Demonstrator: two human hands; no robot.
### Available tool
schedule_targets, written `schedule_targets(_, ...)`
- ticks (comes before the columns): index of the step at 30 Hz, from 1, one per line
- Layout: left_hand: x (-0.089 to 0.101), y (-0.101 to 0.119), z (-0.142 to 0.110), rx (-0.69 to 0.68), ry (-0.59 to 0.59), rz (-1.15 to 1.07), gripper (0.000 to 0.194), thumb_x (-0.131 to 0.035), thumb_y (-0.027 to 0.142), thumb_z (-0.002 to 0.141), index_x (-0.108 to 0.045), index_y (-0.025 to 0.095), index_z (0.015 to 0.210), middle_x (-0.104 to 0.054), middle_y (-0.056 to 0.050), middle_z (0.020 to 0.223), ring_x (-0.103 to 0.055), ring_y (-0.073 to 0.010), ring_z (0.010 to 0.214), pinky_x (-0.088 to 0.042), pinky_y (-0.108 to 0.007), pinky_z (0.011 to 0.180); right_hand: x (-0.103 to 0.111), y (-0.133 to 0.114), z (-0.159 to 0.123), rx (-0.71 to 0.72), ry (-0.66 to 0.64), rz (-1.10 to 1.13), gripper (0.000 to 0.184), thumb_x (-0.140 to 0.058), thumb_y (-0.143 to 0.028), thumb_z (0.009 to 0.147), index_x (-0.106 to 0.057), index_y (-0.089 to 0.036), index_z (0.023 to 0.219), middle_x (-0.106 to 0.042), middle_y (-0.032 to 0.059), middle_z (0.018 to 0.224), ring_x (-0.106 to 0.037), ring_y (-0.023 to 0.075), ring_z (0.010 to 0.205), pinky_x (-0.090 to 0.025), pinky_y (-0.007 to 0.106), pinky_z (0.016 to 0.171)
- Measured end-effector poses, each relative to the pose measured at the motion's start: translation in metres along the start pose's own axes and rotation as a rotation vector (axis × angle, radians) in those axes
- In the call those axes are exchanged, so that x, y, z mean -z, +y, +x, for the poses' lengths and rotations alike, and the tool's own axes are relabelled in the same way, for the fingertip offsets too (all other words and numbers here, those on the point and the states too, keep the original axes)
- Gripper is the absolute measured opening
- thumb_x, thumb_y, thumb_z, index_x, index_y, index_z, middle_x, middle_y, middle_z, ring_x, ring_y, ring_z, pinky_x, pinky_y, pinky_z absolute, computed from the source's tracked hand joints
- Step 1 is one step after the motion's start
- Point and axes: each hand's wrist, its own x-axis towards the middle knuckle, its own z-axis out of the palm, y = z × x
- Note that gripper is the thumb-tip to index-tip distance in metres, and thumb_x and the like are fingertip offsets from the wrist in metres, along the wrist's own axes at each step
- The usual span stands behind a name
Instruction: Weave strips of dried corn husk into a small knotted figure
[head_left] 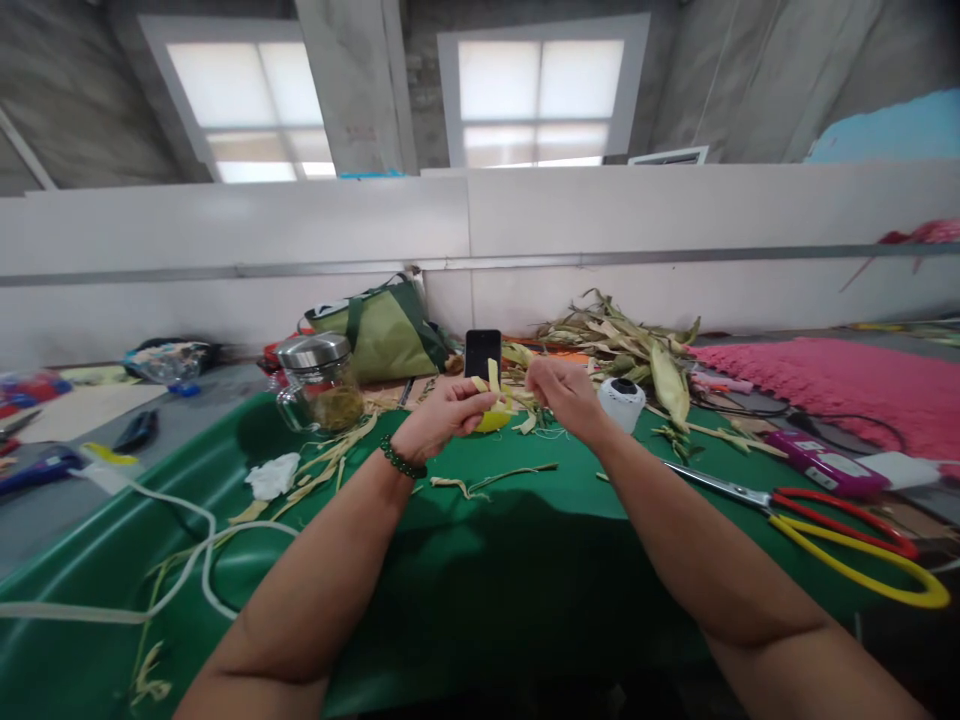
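Observation:
My left hand (450, 408), with a dark bead bracelet at the wrist, pinches folded pale-yellow corn husk strips (494, 376) in front of the phone. Just right of it, my right hand (562, 388) is raised with its fingers closed. Whatever those fingers hold, if anything, is too small to make out. Beneath the hands lie husk scraps and a yellow item (493, 421), partly hidden by my left hand. A thin husk strand (495, 481) rests on the green mat (480, 540) between my forearms.
Large scissors (772, 500) lie right of my right forearm. A white container (622, 402) stands by my right wrist, near piled corn husks (667, 375). Behind are a phone (482, 352) and green bag (390, 325). Left are a glass jar (319, 385) and white cord (206, 545).

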Motion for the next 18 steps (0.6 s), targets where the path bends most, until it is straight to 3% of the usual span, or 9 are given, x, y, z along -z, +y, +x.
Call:
schedule_targets(2,0.003,0.001,0.0,-0.006,0.048,-0.05,0.04,-0.074,0.051,0.062,-0.058,0.014,0.066,-0.039,0.008,0.038,-0.025,-0.0016,0.034,-0.013,-0.017,0.036,0.003,-0.003,0.0,-0.004,-0.235,-0.043,0.046,-0.051,-0.054,0.082,-0.05,-0.018,0.053,-0.044,-0.0039,0.043,-0.039,0.0073,0.041,-0.027,0.02,0.041)
schedule_targets(4,0.004,0.002,0.0,0.009,0.054,-0.097,0.04,-0.076,0.049,0.06,-0.059,0.013,0.067,-0.04,0.008,0.037,-0.026,-0.0012,0.033,-0.013,-0.017,0.036,0.002,-0.005,-0.002,0.007,-0.335,-0.053,0.043,-0.055,-0.052,0.08,-0.052,-0.017,0.055,-0.048,-0.0035,0.045,-0.042,0.0075,0.041,-0.029,0.02,0.041)
schedule_targets(9,0.007,0.004,-0.001,0.068,0.075,-0.233,0.038,-0.08,0.043,0.057,-0.058,0.014,0.068,-0.035,0.01,0.033,-0.025,-0.0004,0.03,-0.012,-0.014,0.034,0.0,-0.007,-0.003,0.015,-0.33,-0.052,0.035,-0.052,-0.045,0.083,-0.052,-0.018,0.06,-0.048,-0.0042,0.046,-0.04,0.0069,0.039,-0.03,0.02,0.041)
schedule_targets(14,0.011,0.007,-0.002,0.086,0.07,-0.3,0.042,-0.083,0.041,0.054,-0.053,0.015,0.066,-0.033,0.012,0.032,-0.022,0.0002,0.03,-0.01,-0.013,0.033,0.02,-0.007,0.003,0.061,-0.376,-0.077,0.042,-0.049,-0.048,0.085,-0.044,-0.018,0.056,-0.041,-0.006,0.044,-0.034,0.0054,0.041,-0.027,0.019,0.042)
schedule_targets(18,0.014,0.007,-0.003,0.07,0.043,-0.227,0.043,-0.081,0.043,0.057,-0.049,0.015,0.061,-0.035,0.011,0.032,-0.023,0.0,0.029,-0.011,-0.014,0.033,0.034,-0.001,0.007,0.008,-0.438,-0.048,0.047,-0.052,-0.054,0.083,-0.041,-0.018,0.054,-0.039,-0.0066,0.043,-0.031,0.0045,0.039,-0.025,0.019,0.039)
